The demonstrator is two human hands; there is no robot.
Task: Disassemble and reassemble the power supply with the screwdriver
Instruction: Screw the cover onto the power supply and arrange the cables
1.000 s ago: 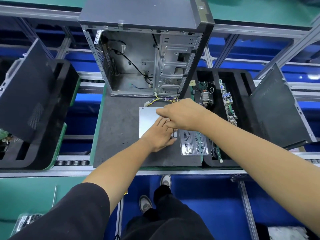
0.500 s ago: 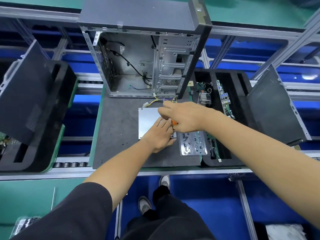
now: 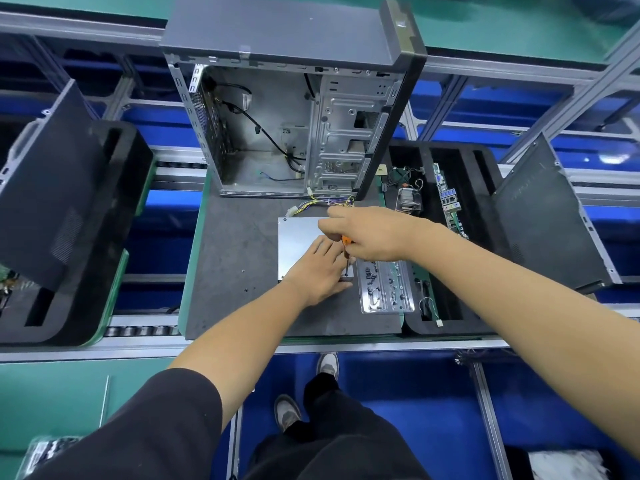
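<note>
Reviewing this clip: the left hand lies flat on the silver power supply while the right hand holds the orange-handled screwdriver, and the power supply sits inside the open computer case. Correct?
Not quite. In the head view the silver box-shaped power supply lies on the dark grey mat in front of the open metal computer case, not inside it. The rest holds.

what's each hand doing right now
Left hand: open, fingers flat on the power supply.
Right hand: closed round the screwdriver, tip down at the supply's near right corner.
</note>
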